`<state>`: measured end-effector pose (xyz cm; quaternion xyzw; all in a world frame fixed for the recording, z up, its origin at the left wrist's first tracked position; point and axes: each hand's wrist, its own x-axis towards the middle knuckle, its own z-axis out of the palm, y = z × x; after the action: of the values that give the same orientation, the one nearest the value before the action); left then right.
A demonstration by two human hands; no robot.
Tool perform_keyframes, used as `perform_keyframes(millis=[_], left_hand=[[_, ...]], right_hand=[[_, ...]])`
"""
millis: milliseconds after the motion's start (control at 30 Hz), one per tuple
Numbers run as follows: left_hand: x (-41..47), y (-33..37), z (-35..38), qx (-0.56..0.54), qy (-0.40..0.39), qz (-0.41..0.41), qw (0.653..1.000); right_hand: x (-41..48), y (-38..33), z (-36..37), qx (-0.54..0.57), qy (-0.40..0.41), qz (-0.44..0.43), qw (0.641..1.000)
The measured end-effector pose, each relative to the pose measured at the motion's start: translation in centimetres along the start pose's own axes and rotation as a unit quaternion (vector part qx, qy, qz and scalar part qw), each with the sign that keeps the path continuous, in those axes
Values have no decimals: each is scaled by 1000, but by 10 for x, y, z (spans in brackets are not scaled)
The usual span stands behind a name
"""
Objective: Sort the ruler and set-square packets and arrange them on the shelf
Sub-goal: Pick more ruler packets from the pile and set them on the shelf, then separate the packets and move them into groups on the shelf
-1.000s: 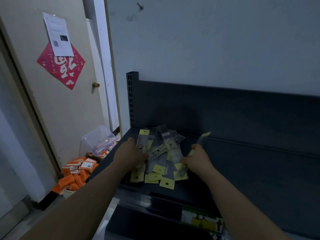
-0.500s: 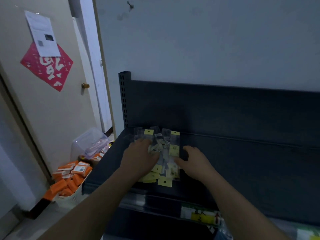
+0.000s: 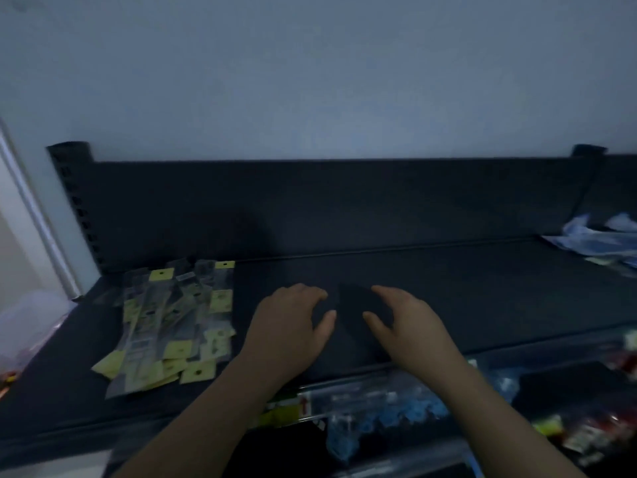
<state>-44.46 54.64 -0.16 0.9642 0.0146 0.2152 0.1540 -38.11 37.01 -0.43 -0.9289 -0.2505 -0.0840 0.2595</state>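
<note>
Dark shelf (image 3: 482, 305): one packet heap (image 3: 172, 326) at its left end. Your two hands, left hand (image 3: 289, 326) and right hand (image 3: 406, 326), mid-shelf, fingers loose, holding nothing.

Shelf (image 3: 482, 291): dark, with a low back panel (image 3: 344, 208) against a pale wall (image 3: 310, 81).
Packets (image 3: 172, 322): a loose, overlapping pile at the left end of the shelf, clear sleeves with yellow tags.
Left hand (image 3: 289, 326): right of the pile, apart from it, fingers relaxed, holding nothing.
Right hand (image 3: 410, 326): beside the left hand, palm down, holding nothing.
Bags (image 3: 599, 239): bluish, at the far right end.
</note>
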Motion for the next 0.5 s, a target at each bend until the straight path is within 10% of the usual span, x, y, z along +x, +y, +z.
perform_keyframes(millis=[500], left_hand=[[74, 236, 109, -115, -25, 106, 987]], right_hand=[[-64, 211, -146, -60, 51, 115, 990]])
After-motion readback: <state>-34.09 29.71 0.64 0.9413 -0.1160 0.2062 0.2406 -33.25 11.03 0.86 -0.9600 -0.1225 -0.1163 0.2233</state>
